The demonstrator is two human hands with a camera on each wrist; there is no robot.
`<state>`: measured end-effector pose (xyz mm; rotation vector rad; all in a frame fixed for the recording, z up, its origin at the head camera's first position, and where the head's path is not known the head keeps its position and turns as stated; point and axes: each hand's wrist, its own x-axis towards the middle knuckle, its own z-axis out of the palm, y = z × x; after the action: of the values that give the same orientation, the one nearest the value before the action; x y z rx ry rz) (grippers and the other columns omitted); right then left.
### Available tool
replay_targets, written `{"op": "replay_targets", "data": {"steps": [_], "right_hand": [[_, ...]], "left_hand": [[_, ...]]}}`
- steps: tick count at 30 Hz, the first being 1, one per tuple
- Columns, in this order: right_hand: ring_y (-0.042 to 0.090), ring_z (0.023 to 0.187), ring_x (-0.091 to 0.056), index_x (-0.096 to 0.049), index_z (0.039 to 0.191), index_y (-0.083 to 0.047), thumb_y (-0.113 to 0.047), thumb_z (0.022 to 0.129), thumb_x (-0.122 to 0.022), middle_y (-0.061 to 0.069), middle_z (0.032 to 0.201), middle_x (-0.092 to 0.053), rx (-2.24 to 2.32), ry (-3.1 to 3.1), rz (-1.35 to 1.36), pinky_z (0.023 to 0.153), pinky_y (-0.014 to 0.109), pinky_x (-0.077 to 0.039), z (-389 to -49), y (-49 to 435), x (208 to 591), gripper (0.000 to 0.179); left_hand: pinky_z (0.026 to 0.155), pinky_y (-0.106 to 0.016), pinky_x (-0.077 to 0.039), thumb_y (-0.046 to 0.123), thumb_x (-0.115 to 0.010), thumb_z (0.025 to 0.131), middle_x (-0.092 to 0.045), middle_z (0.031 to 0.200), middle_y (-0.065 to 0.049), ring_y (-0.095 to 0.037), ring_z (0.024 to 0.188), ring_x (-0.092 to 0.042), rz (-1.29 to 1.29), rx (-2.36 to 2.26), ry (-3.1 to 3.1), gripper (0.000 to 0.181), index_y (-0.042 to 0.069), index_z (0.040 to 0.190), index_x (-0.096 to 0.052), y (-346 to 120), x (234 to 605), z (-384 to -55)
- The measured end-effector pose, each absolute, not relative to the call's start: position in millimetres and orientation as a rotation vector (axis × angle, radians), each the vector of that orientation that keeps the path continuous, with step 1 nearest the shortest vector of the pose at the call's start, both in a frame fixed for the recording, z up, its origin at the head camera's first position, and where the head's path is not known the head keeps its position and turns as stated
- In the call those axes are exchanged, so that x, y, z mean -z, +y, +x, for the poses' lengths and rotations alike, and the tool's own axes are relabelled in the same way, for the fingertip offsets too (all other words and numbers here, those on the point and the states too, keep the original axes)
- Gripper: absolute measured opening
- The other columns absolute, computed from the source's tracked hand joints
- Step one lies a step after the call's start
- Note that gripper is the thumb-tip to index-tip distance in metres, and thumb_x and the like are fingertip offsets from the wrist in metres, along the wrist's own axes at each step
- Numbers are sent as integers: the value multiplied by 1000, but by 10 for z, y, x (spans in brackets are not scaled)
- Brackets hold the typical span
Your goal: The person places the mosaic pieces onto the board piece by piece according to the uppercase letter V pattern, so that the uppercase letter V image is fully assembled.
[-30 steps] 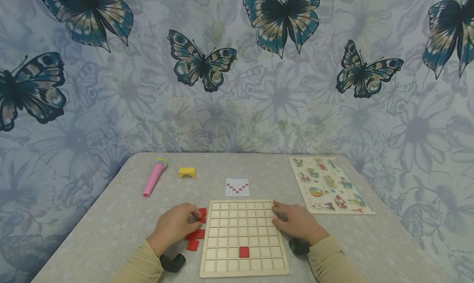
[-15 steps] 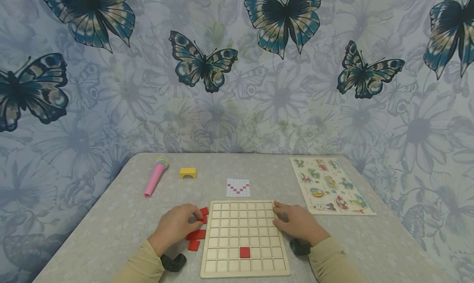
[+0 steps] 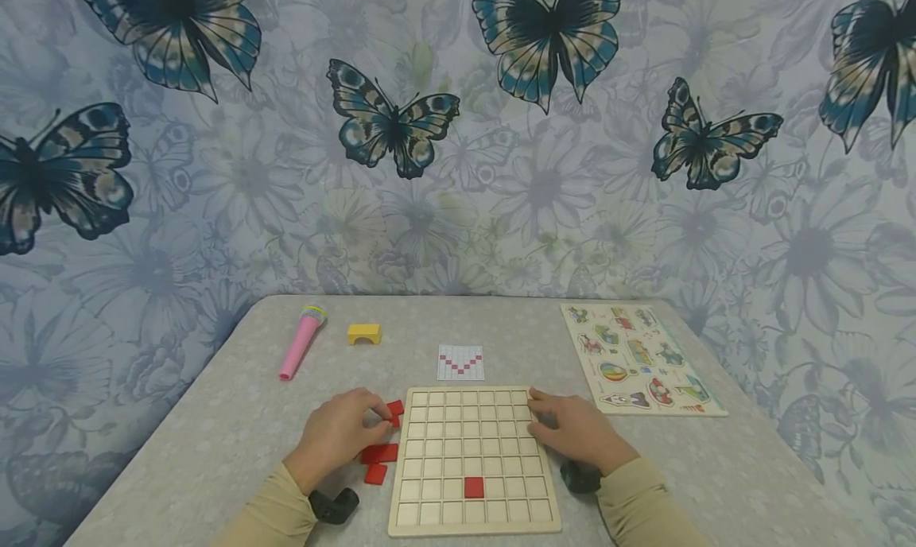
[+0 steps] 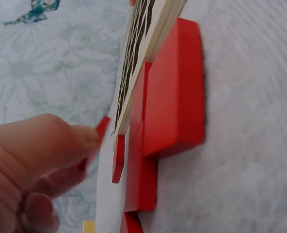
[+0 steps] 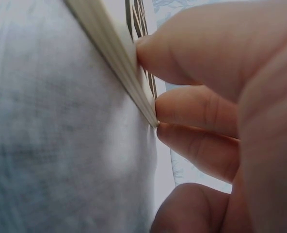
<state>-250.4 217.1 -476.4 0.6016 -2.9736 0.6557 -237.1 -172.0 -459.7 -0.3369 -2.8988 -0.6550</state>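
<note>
In the left wrist view, my left hand (image 3: 342,436) pinches a thin red tile (image 4: 102,127) between thumb and finger, just above the table. Several more red tiles (image 3: 379,454) lie loosely below and beyond it along the left edge of a pale wooden grid board (image 3: 472,531). On the board, one red square tile (image 3: 474,487) sits in the middle column, second row from my side. My right hand (image 3: 581,432) rests at the board's far right edge, its thumb and fingertips touching the rim near the corner in the right wrist view.
Beyond the board lies a small card (image 3: 461,362) with a red V of squares on a grid. A pink toy microphone (image 3: 299,344) and a yellow arch block (image 3: 364,335) are at the back left. A picture puzzle board (image 3: 640,360) lies at the back right.
My left hand has risen slightly from the far red tiles, with a tile between its fingertips. The right hand and the board have stayed in place.
</note>
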Motion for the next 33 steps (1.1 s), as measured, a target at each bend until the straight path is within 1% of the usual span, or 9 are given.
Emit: {"op": "replay_targets", "data": {"steps": [4,9,17,22,26,33], "right_hand": [[29,134,-58,-72,131,-15,-38,94,-72,-2,150,-58,-654,-2978,600,105,49,-49,-2506,2171,4764,43],[29,135,-58,-72,131,-15,-38,94,-72,-2,150,-57,-657,-2982,595,106,49,-48,-2506,2171,4764,43],[30,134,-58,-72,131,-15,-37,95,-73,-3,150,-57,-674,-2972,591,106,49,-48,-2498,2166,4755,43],[30,135,-58,-71,132,-13,-36,95,-73,-2,150,-57,-706,-2967,594,107,50,-47,-2496,2169,4760,44],[30,135,-57,-71,132,-12,-36,94,-73,-1,150,-57,-723,-2971,600,107,50,-47,-2496,2172,4760,45],[30,134,-58,-71,132,-12,-36,94,-73,0,150,-58,-715,-2968,614,106,50,-48,-2492,2177,4751,45]], "left_hand": [[57,-26,-43,29,-86,82,-69,99,14,-3,65,-49,-380,664,-2835,13,33,87,-75,-1685,4594,-2344],[54,-21,-40,30,-87,81,-66,95,20,4,62,-45,-539,681,-2777,15,35,86,-74,-1575,4611,-2267],[59,-19,-43,28,-84,86,-67,97,19,6,64,-47,-829,735,-2734,9,31,88,-75,-1342,4619,-2096],[59,-17,-43,29,-82,88,-66,96,21,9,63,-48,-976,847,-2736,8,33,88,-75,-1210,4678,-2020],[59,-16,-43,31,-81,89,-67,95,21,9,62,-48,-1020,896,-2731,7,34,88,-75,-1159,4728,-2007],[59,-16,-43,33,-81,90,-66,95,21,9,63,-49,-1007,906,-2739,7,34,88,-74,-1154,4747,-2024]]}}
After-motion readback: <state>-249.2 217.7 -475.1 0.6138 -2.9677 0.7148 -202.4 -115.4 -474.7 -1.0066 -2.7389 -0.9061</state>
